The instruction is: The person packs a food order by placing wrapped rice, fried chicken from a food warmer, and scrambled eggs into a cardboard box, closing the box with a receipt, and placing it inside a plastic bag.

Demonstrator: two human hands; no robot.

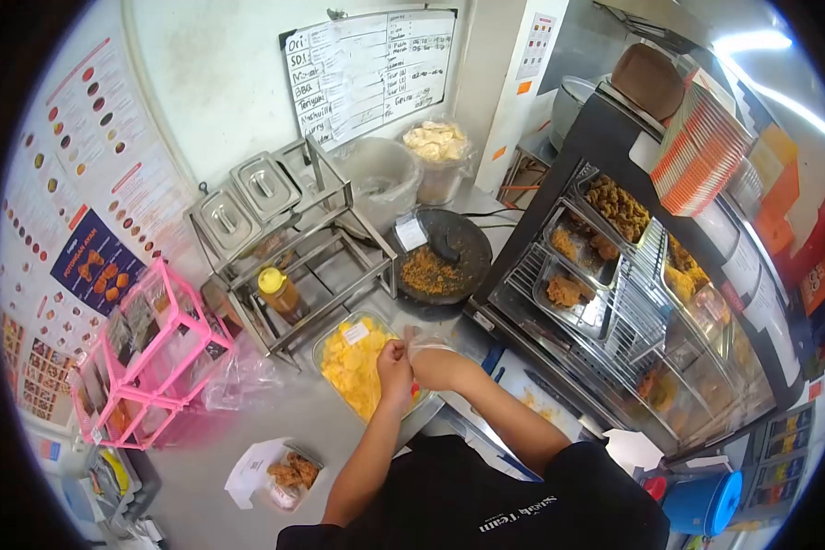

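Note:
My left hand (394, 371) is closed, its fingers curled beside my right wrist at what looks like the edge of a clear plastic glove. My right hand (435, 362) is at the same spot, partly covered by that clear plastic glove (425, 341); its fingers are hard to make out. Both hands are over the right side of a metal tray of yellow food (350, 371), which has a white label (356, 333) on top. Just beyond them, a black stone mortar (467, 252) holds brown crumbly food and a pestle.
An open white box with fried chicken (293, 472) sits at lower left. A pink rack (147, 367) and a metal stand (293, 247) with a yellow-capped bottle (280, 291) are on the left. A display cabinet (559, 330) with fried chicken fills the right, beside a cutting board (541, 403).

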